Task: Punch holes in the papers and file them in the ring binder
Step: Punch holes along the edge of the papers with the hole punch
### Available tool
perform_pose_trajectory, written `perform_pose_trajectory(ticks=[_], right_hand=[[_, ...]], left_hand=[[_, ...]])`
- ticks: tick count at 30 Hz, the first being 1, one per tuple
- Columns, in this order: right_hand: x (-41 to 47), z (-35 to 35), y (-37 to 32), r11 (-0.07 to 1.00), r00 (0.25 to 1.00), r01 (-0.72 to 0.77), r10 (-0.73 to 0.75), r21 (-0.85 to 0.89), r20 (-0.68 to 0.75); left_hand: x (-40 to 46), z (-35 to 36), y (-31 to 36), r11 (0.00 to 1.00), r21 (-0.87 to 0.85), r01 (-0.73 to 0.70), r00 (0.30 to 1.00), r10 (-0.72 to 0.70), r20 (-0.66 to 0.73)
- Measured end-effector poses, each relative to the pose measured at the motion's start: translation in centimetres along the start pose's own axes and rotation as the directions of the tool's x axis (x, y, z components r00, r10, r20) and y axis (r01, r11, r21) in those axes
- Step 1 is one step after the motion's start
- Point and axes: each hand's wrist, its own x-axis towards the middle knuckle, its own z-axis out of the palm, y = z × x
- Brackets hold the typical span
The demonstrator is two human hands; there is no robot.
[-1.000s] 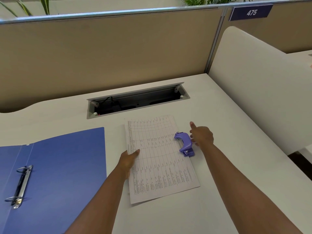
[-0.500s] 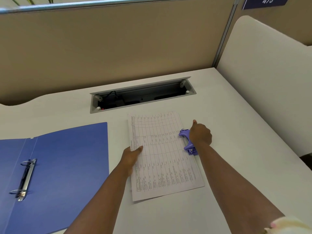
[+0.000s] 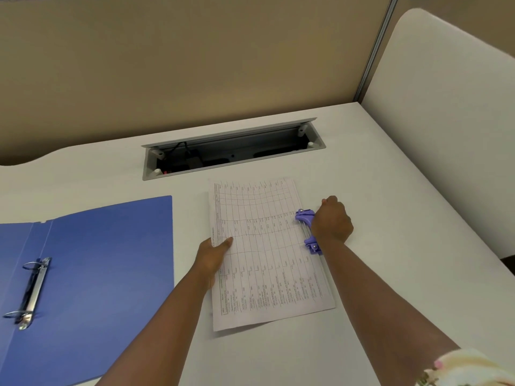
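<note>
**Punching the sheets, binder waiting on the left**

Only one view here, the head camera, so we're looking down at a white desk (image 3: 390,190) with both arms reaching in from the bottom of the frame.

Center of the frame: the papers (image 3: 264,254), a printed table form, lie flat on the desk, a bit tilted. Our left hand (image 3: 213,256) sits on the left edge of the sheets, fingers fairly straight and pressing down, thumb on top of the page. It isn't curled around anything.

Right of center: the purple hole punch (image 3: 306,229) is on the right edge of the papers, with that edge slid into it. Our right hand (image 3: 331,221) is bunched into a fist on top of the punch, bearing down on it. The hand hides most of the punch; only the two purple ends and a strip of metal show.

Lower left of the frame: the blue ring binder (image 3: 106,274) lies open and flat, well apart from the papers. Its metal ring mechanism (image 3: 30,293) sits near the left edge.

Upper middle: a grey cable tray (image 3: 234,149) is sunk into the desk just beyond the papers, with a dark cable inside. Behind it runs a tan partition (image 3: 195,65), and a white divider (image 3: 446,107) stands at upper right. A floral sleeve (image 3: 468,369) peeks in at the bottom right corner.
</note>
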Motion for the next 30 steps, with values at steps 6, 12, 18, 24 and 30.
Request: perform_pose_trajectory(ticks=[6, 12, 18, 24, 30], right_hand=[[0.08, 0.25, 0.26, 1.000, 1.000, 0.006, -0.006, 0.011, -0.025], [-0.01, 0.35, 0.28, 0.999, 0.999, 0.007, -0.006, 0.035, -0.045], [-0.10, 0.21, 0.14, 0.999, 0.999, -0.003, 0.005, 0.045, -0.050], [0.48, -0.41, -0.33, 0.989, 0.997, -0.072, 0.068, 0.127, 0.041], [0.04, -0.16, -0.10, 0.995, 0.999, -0.039, 0.042, 0.097, -0.027]], left_hand=[[-0.21, 0.01, 0.22, 1.000, -0.003, 0.016, 1.000, -0.015, 0.002], [-0.44, 0.03, 0.38, 1.000, -0.001, 0.007, 1.000, -0.007, 0.003], [-0.60, 0.11, 0.54, 1.000, 0.008, 0.007, 1.000, -0.007, 0.005], [-0.55, 0.03, 0.53, 1.000, 0.003, 0.026, 1.000, -0.026, 0.012], [-0.52, -0.19, 0.53, 0.998, -0.031, 0.050, 0.998, -0.049, 0.040]])
